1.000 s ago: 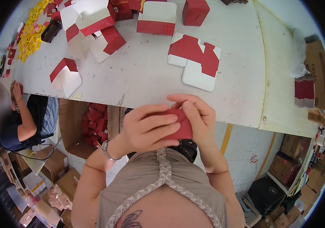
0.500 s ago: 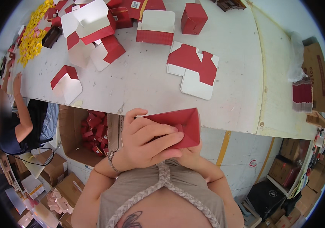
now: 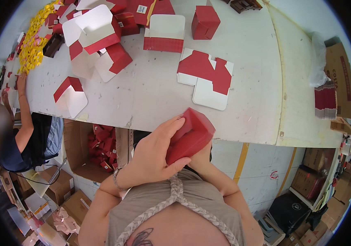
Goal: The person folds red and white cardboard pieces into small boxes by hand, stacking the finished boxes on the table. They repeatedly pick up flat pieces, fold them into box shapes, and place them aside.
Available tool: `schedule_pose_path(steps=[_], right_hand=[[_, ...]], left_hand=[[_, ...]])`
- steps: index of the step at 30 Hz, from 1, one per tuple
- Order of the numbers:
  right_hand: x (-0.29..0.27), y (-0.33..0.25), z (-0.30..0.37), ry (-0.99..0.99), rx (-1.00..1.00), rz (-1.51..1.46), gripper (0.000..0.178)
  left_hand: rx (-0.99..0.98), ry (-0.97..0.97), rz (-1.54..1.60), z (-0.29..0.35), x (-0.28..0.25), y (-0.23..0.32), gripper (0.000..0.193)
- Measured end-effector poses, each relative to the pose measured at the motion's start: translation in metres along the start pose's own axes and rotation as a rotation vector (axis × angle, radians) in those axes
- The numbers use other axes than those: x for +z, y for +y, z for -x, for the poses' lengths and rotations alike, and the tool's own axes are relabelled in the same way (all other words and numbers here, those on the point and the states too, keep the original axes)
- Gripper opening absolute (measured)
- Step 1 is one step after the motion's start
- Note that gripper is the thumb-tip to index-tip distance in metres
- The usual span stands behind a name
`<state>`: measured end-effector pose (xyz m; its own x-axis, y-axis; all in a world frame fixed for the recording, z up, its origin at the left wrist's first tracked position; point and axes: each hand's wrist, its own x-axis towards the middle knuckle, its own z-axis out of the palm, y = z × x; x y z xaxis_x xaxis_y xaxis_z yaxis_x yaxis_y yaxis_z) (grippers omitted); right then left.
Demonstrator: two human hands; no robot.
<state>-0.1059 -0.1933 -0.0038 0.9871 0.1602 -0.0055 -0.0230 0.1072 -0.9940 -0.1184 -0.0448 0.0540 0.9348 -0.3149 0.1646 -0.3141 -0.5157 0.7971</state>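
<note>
A red cardboard box (image 3: 194,135), slightly smeared by motion, is held over my lap just off the table's near edge. My left hand (image 3: 153,151) grips its left side, fingers along the upper edge and thumb across the lower front. Behind the box, on its right and underside, is my right hand (image 3: 201,159); most of its fingers are hidden, though it supports the box. Beyond them on the table lies a flat red-and-white carton blank (image 3: 208,78). A closed red box (image 3: 205,23) stands farther back.
Partly folded red-and-white cartons (image 3: 95,30) crowd the white table's (image 3: 151,90) far left, beside a pile of yellow packets (image 3: 32,51). Below the edge, an open carton (image 3: 73,143) contains small red boxes. A co-worker (image 3: 13,139) reaches over the table at left. Stacked red cards (image 3: 325,101) lie at right.
The box has turned and tilted in my hands. My left fingers have come out of its opening and now clasp its side. The co-worker's arm has shifted.
</note>
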Motion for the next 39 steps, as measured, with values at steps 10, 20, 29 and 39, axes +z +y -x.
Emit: schedule_pose_path(steps=[10,20,29,39], right_hand=[[-0.034,-0.011,-0.090,0.150,-0.308,0.854,0.041],[-0.093,-0.006,-0.126,0.022,-0.089,1.190,0.063],[-0.054,-0.009,-0.075,0.057,-0.412,0.692,0.025],[-0.033,0.005,-0.027,0.078,-0.270,0.202,0.081]], left_hand=[[-0.076,0.566,-0.236,-0.083,-0.078,-0.044,0.102],[-0.357,0.171,0.138,-0.071,0.016,-0.078,0.076],[-0.328,0.324,0.602,-0.044,0.038,-0.055,0.043],[-0.090,0.501,0.854,-0.016,0.018,-0.018,0.045]])
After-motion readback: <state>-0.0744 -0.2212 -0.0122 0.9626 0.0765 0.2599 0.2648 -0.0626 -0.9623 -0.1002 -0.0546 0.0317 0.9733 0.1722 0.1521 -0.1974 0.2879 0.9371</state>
